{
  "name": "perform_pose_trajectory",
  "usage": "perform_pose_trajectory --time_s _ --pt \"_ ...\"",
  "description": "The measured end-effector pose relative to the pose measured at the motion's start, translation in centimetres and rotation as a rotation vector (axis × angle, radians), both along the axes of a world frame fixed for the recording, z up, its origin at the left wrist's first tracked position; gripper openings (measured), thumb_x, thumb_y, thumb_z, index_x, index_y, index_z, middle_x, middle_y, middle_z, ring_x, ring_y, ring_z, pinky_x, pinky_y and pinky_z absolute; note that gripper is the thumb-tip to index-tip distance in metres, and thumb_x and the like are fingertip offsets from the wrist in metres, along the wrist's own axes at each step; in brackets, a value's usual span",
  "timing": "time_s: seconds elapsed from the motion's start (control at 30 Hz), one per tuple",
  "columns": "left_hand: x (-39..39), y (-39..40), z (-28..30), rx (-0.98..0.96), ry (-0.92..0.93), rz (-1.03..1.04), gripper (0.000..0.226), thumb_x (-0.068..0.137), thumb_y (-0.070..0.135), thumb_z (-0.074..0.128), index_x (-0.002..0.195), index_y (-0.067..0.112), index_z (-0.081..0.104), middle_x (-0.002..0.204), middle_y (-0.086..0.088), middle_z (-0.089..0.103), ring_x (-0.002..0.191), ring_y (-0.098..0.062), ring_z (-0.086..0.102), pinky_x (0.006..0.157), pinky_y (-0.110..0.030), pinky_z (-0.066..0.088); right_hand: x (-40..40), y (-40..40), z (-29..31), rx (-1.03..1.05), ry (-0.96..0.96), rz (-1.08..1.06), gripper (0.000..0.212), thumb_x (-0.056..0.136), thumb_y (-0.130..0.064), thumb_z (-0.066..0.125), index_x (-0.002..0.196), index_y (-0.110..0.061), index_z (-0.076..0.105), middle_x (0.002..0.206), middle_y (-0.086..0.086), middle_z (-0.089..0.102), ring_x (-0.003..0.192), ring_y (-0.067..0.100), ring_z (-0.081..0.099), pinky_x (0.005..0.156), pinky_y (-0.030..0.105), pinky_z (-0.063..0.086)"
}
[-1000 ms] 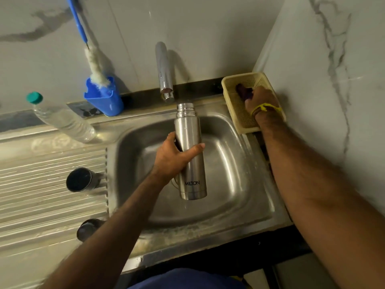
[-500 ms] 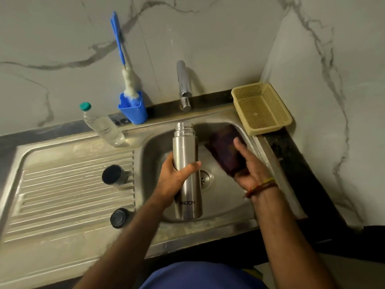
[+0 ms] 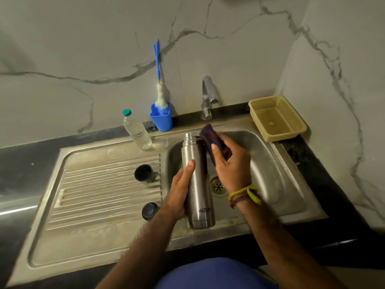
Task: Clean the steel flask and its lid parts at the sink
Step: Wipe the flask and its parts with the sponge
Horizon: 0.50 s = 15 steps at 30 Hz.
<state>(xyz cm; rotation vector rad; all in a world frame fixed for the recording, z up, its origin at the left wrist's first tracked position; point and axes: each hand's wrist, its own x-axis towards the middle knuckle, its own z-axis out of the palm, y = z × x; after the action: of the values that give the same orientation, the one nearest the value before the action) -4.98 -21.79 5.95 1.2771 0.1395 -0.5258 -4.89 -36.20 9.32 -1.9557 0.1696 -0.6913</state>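
Head view: your left hand (image 3: pixel 180 189) wraps around the steel flask (image 3: pixel 196 182) and holds it up over the sink (image 3: pixel 291 184), its open top pointing away from you. Your right hand (image 3: pixel 231 165) grips a dark scrub pad (image 3: pixel 212 140) and presses it against the top of the flask. Two dark lid parts sit on the ribbed draining board: a cup (image 3: pixel 143 174) and a stopper (image 3: pixel 150 211). Behind the sink stand a water bottle (image 3: pixel 136 130), a blue brush holder (image 3: pixel 161 116), the tap (image 3: pixel 207 97) and a yellow basket (image 3: pixel 291 134).
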Motion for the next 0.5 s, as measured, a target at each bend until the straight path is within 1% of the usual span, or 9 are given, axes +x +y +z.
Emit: perform_pose_trajectory --time_s 0.07,0.1,0.17,0.23,0.33,0.37,0.43,0.47,0.5 --pt "-0.1 0.4 0.3 -0.003 -0.014 0.01 0.058 0.095 0.054 0.062 0.137 0.013 0.059 0.122 -0.022 0.07 0.1 -0.029 0.071 0.079 -0.038 0.059 0.2 1.7 -0.1 -0.078 -0.011 0.042 0.039 0.096 -0.018 0.06 0.134 -0.014 0.06 0.127 0.003 0.067 0.111 0.013 0.065 0.096 0.028 0.054" --pt "-0.1 0.6 0.5 -0.007 -0.029 0.012 0.06 0.095 0.054 0.061 0.139 0.013 0.057 0.124 -0.022 0.069 0.102 -0.03 0.07 0.081 -0.038 0.059 0.4 2.5 -0.3 -0.131 -0.013 0.058 0.041 0.095 -0.019 0.059 0.137 -0.017 0.058 0.132 0.003 0.065 0.118 0.018 0.063 0.097 0.036 0.054" --pt "-0.1 1.3 0.7 -0.03 -0.048 0.009 0.059 0.094 0.051 0.061 0.139 0.012 0.055 0.123 -0.023 0.069 0.101 -0.031 0.07 0.08 -0.039 0.059 0.4 3.9 -0.5 -0.19 -0.019 0.057 0.047 0.092 -0.014 0.061 0.139 -0.018 0.055 0.142 0.004 0.058 0.133 0.022 0.053 0.102 0.045 0.052" --pt "0.1 2.0 0.7 -0.03 -0.092 -0.003 0.054 0.098 0.047 0.061 0.138 0.01 0.055 0.122 -0.025 0.069 0.103 -0.033 0.07 0.082 -0.041 0.06 0.2 5.0 -0.5 -0.248 -0.003 0.047 0.051 0.089 -0.008 0.066 0.138 -0.017 0.057 0.149 0.005 0.051 0.141 0.025 0.043 0.107 0.045 0.048" --pt "0.4 3.5 0.6 -0.002 -0.154 -0.031 0.053 0.098 0.049 0.059 0.134 0.01 0.056 0.119 -0.022 0.071 0.104 -0.033 0.071 0.085 -0.044 0.059 -0.3 6.1 -0.6 -0.367 0.027 0.08 0.047 0.088 -0.01 0.07 0.133 -0.019 0.061 0.156 0.002 0.041 0.147 0.026 0.032 0.107 0.035 0.042" --pt "0.4 3.8 0.5 0.018 -0.171 -0.026 0.057 0.096 0.055 0.059 0.133 0.012 0.056 0.118 -0.019 0.071 0.104 -0.031 0.071 0.085 -0.042 0.059 -0.3 6.3 -0.8 -0.375 0.036 0.09 0.045 0.088 -0.011 0.07 0.131 -0.02 0.061 0.156 0.002 0.041 0.147 0.027 0.033 0.107 0.037 0.042" --pt "0.2 4.4 0.4 0.079 -0.189 -0.015 0.067 0.089 0.071 0.058 0.13 0.018 0.058 0.116 -0.014 0.072 0.104 -0.03 0.071 0.085 -0.043 0.059 -0.3 6.3 -0.9 -0.318 0.053 0.079 0.038 0.09 -0.014 0.067 0.126 -0.022 0.059 0.147 0.005 0.052 0.136 0.028 0.048 0.108 0.051 0.045" --pt "0.2 4.5 0.2 0.109 -0.204 -0.017 0.07 0.085 0.077 0.056 0.128 0.022 0.06 0.115 -0.012 0.072 0.106 -0.032 0.07 0.088 -0.046 0.059 -0.1 6.3 -0.8 -0.266 0.051 0.048 0.034 0.091 -0.013 0.066 0.123 -0.021 0.057 0.137 0.007 0.059 0.125 0.027 0.058 0.102 0.054 0.05" --pt "0.2 4.6 0.2 0.139 -0.222 -0.02 0.069 0.083 0.081 0.054 0.126 0.027 0.062 0.115 -0.011 0.072 0.108 -0.033 0.07 0.092 -0.049 0.058 0.3 6.4 -0.7 -0.206 0.044 0.004 0.03 0.092 -0.011 0.064 0.121 -0.017 0.057 0.126 0.01 0.064 0.114 0.025 0.063 0.094 0.053 0.054"
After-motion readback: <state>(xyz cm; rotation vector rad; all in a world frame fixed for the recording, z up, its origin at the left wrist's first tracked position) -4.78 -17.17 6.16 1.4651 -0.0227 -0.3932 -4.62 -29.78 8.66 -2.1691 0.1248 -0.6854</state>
